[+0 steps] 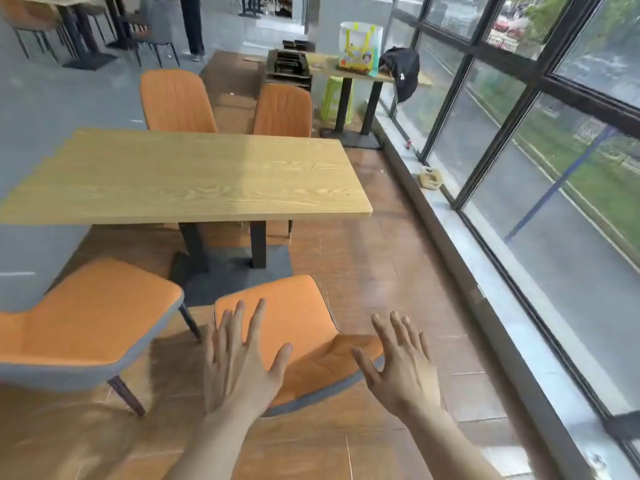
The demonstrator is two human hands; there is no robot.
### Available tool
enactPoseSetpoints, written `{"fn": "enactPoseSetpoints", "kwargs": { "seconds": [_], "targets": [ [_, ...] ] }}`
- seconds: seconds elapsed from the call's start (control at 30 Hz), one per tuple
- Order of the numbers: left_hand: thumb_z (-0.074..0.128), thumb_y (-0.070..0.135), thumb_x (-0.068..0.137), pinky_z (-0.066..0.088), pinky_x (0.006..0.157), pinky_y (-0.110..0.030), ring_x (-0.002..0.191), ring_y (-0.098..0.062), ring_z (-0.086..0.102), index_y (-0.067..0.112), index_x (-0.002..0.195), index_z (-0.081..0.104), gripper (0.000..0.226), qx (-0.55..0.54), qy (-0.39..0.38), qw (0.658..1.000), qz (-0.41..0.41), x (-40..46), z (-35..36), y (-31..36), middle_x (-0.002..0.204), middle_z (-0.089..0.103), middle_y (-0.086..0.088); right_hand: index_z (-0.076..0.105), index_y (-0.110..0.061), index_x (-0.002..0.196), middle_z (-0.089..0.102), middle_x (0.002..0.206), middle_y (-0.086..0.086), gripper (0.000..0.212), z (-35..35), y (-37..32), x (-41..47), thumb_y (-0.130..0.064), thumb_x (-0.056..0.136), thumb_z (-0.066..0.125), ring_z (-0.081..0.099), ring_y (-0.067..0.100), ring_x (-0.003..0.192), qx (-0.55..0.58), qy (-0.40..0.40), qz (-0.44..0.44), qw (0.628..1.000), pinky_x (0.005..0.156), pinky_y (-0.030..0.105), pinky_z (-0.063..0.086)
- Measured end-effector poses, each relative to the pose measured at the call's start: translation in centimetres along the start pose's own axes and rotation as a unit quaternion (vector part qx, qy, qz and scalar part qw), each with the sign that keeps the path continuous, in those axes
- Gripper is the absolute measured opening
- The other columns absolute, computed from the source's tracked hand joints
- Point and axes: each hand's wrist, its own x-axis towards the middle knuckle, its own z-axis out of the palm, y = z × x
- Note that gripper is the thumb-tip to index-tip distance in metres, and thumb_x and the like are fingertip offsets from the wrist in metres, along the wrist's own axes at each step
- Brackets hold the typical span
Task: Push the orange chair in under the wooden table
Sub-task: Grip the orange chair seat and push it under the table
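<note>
An orange chair (298,320) with a grey rim stands in front of me, its seat pulled back from the wooden table (194,174). My left hand (239,362) hovers over the chair's near left part, fingers spread, holding nothing. My right hand (401,365) is spread open at the chair's right edge; whether it touches the rim I cannot tell. The table's black legs (258,244) stand on a dark base plate beyond the chair.
A second orange chair (86,323) stands to the left, also pulled out. Two more orange chairs (176,102) sit at the table's far side. A window wall with a low sill (450,216) runs along the right. A smaller table (349,72) with bags stands behind.
</note>
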Motion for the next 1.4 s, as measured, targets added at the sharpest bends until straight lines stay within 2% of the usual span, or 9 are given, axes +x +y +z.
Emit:
{"fn": "enactPoseSetpoints", "kwargs": {
  "seconds": [0.2,0.33,0.4,0.5,0.7,0.77,0.9,1.03,1.4],
  "targets": [
    [0.020,0.079,0.089,0.018,0.125,-0.049,0.150,-0.025,0.028,0.036,0.159,0.019,0.083,0.003,-0.037,0.998,-0.050,-2.8,6.6,0.9,0.162,0.034,-0.002,0.023,-0.037,0.158,0.015,0.170,0.002,0.082,5.3,2.2,1.6,-0.078,0.088,0.015,0.002,0.021,0.157,-0.034,-0.084,-0.053,0.995,0.127,0.042,0.003],
    [0.018,0.080,0.090,0.027,0.121,-0.046,0.145,-0.021,0.037,0.036,0.158,0.020,0.081,-0.008,-0.071,0.996,-0.060,-3.8,10.3,2.7,0.159,0.039,0.003,0.054,-0.028,0.142,0.048,0.154,0.005,0.077,7.8,3.9,3.4,-0.075,0.091,0.020,0.027,0.026,0.151,-0.046,-0.088,-0.091,0.991,0.124,0.046,0.015],
    [0.017,0.080,0.091,0.039,0.113,-0.044,0.135,-0.021,0.049,0.034,0.153,0.034,0.079,-0.006,-0.073,0.995,-0.073,-3.5,11.3,3.5,0.147,0.053,0.005,0.067,-0.025,0.120,0.067,0.128,0.002,0.067,8.6,4.3,4.5,-0.071,0.094,0.026,0.047,0.028,0.138,-0.047,-0.064,-0.119,0.990,0.119,0.048,0.027],
    [0.002,0.083,0.085,0.050,0.085,-0.035,0.111,-0.015,0.064,0.038,0.127,0.061,0.085,0.021,-0.085,0.991,-0.096,-2.7,11.8,3.9,0.122,0.068,0.015,0.072,-0.027,0.096,0.073,0.102,-0.004,0.067,9.2,4.4,6.5,-0.070,0.095,0.021,0.060,0.026,0.114,-0.070,-0.075,-0.146,0.984,0.110,0.046,0.034],
    [0.016,0.077,0.088,0.051,0.066,-0.033,0.089,-0.013,0.071,0.038,0.108,0.071,0.071,0.026,-0.104,0.989,-0.099,-1.6,12.2,3.5,0.103,0.074,0.018,0.072,-0.026,0.074,0.072,0.078,-0.006,0.048,10.2,4.1,7.9,-0.056,0.092,0.039,0.067,0.025,0.087,-0.059,-0.049,-0.166,0.983,0.089,0.040,0.047],
    [0.024,0.074,0.089,0.050,0.057,-0.032,0.079,-0.013,0.072,0.037,0.099,0.073,0.063,0.014,-0.107,0.989,-0.096,-1.3,12.3,3.3,0.092,0.074,0.018,0.072,-0.026,0.072,0.072,0.075,-0.007,0.042,10.5,4.2,8.0,-0.051,0.091,0.044,0.068,0.026,0.086,-0.037,-0.023,-0.169,0.985,0.086,0.040,0.049],
    [0.016,0.076,0.087,0.052,0.061,-0.032,0.089,-0.008,0.070,0.040,0.106,0.070,0.068,-0.005,-0.098,0.991,-0.091,0.9,12.2,2.6,0.100,0.072,0.022,0.073,-0.026,0.073,0.074,0.078,-0.007,0.038,11.0,3.6,9.6,-0.048,0.089,0.046,0.070,0.030,0.093,-0.015,0.004,-0.165,0.986,0.088,0.042,0.051],
    [0.022,0.074,0.090,0.048,0.053,-0.030,0.076,-0.011,0.070,0.037,0.094,0.072,0.063,-0.012,-0.094,0.991,-0.090,4.2,11.9,1.2,0.087,0.073,0.020,0.075,-0.027,0.075,0.076,0.080,-0.005,0.038,11.7,1.6,12.3,-0.046,0.089,0.044,0.071,0.030,0.098,-0.007,0.017,-0.147,0.989,0.090,0.044,0.051],
    [0.020,0.072,0.085,0.046,0.064,-0.030,0.084,-0.015,0.071,0.035,0.103,0.073,0.066,0.006,-0.063,0.996,-0.055,14.9,11.4,-3.8,0.097,0.075,0.016,0.074,-0.027,0.075,0.075,0.079,-0.004,0.043,13.6,-4.0,20.7,-0.045,0.092,0.038,0.070,0.029,0.092,-0.019,0.041,-0.125,0.991,0.085,0.041,0.047]
  ]
}}
